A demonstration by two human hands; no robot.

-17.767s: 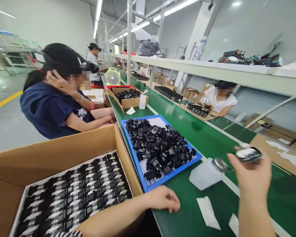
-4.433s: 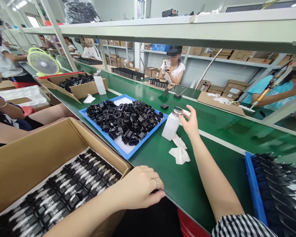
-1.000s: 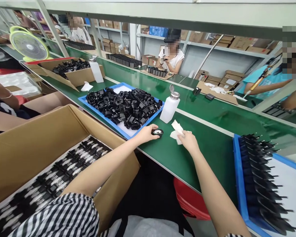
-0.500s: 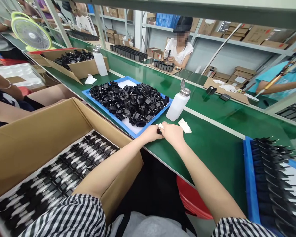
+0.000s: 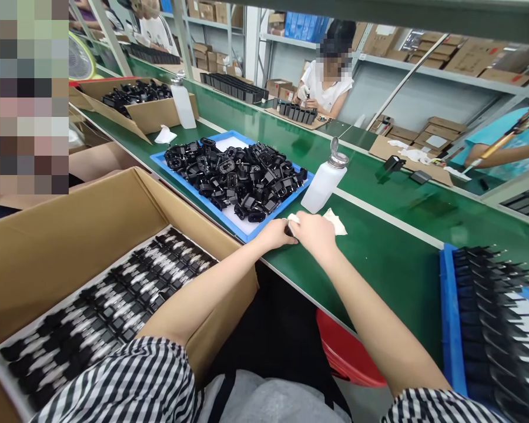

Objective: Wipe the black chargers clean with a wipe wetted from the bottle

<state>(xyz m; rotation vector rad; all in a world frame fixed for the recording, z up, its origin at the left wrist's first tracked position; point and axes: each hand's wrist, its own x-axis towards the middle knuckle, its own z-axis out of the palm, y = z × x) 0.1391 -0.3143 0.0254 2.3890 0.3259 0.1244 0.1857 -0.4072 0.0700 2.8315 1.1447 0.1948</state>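
Observation:
My left hand (image 5: 277, 235) is closed around a small black plug part (image 5: 290, 231), mostly hidden by the fingers. Pressed against that part is a folded white cloth (image 5: 293, 218), pinched in my right hand (image 5: 314, 232). Both hands meet over the near edge of the green bench (image 5: 379, 288). Just beyond them stands a translucent white bottle (image 5: 324, 183) with its metal lid flipped up, and a second white cloth (image 5: 336, 222) lies beside it. A blue-rimmed tray (image 5: 242, 234) to the left carries a heap of black plug parts (image 5: 238, 176).
An open cardboard box (image 5: 62, 235) at my left holds rows of black plugs. Another blue tray (image 5: 450, 329) with black pronged pieces sits at the right. A carton (image 5: 154, 117) of black parts and another bottle (image 5: 184, 106) stand farther left. A co-worker (image 5: 328, 82) sits opposite.
The view has shifted slightly, so most things appear a little to the right. My hands stay together on the part, and the right hand with the cloth has shifted slightly over it.

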